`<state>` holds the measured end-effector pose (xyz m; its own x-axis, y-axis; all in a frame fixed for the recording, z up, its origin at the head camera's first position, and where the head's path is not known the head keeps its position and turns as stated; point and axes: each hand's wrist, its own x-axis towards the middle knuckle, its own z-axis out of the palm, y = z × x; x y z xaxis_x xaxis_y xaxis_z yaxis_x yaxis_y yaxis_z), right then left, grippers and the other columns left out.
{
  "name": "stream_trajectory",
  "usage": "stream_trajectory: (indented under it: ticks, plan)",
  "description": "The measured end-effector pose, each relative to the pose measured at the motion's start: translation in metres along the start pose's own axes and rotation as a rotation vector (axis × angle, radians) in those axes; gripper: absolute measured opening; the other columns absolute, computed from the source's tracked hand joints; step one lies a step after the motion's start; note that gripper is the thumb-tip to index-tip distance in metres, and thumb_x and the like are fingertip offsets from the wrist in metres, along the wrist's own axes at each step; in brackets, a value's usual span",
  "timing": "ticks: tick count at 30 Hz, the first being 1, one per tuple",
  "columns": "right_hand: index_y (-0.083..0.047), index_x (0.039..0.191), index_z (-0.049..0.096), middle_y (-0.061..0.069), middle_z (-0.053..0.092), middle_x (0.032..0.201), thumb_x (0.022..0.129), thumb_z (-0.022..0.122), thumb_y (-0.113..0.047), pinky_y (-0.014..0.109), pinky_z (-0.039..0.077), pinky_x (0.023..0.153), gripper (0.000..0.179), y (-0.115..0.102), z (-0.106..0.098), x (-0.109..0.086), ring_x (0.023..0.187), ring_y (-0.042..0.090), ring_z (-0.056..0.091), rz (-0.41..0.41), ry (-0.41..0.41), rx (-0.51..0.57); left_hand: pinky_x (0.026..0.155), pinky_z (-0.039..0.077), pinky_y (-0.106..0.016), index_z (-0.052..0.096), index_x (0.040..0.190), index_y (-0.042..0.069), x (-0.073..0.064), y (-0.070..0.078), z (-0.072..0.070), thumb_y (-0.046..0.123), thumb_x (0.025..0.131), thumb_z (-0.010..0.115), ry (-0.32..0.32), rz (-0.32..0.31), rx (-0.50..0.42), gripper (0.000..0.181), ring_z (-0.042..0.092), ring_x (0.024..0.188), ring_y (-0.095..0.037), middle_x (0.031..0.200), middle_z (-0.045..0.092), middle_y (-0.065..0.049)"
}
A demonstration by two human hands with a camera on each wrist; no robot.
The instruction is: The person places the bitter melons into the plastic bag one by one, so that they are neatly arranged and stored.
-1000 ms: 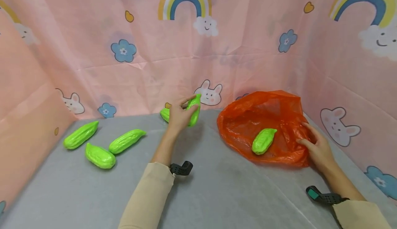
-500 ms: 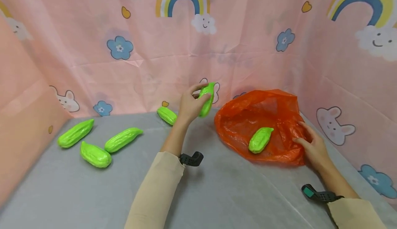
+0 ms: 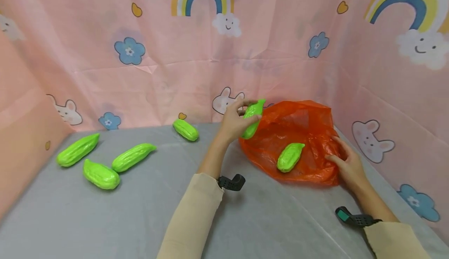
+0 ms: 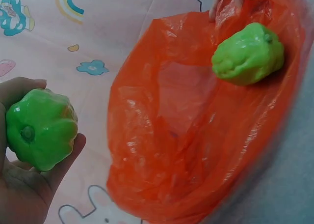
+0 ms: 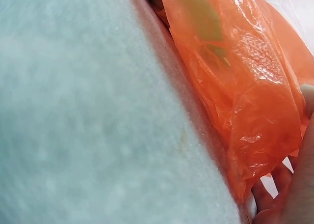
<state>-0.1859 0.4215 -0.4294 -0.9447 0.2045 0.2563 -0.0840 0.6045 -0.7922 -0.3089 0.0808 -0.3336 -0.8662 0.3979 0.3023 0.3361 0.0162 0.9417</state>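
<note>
Head view showed the left hand (image 3: 235, 122) gripping a green gourd (image 3: 252, 120) near the left rim of the orange bag (image 3: 319, 132), whose right side the right hand (image 3: 350, 165) held. A second gourd (image 3: 290, 157) lay inside the bag; four others (image 3: 130, 157) rested left of it.

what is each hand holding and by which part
The left hand holds a ridged green gourd around its sides, its pointed tip free; the right hand grips the orange-red plastic bag by its right side in the head view.
</note>
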Motion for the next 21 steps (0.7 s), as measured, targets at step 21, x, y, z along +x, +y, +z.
stream_trajectory:
  ticks: [21]
  plan:
    - [-0.017,0.161,0.029,0.027,0.033,0.160,0.103,0.054,-0.027,0.006,0.032,0.096,0.064,-0.001,-0.002,-0.002,0.115,-0.014,0.033,0.022,-0.007,-0.027,0.077,0.060,-0.026,0.070,0.126,0.018,-0.009,-0.022,0.043,0.019,0.089,0.077,-0.002,-0.003,0.143,0.038,0.066,0.113,-0.030,0.130,0.065,-0.004]
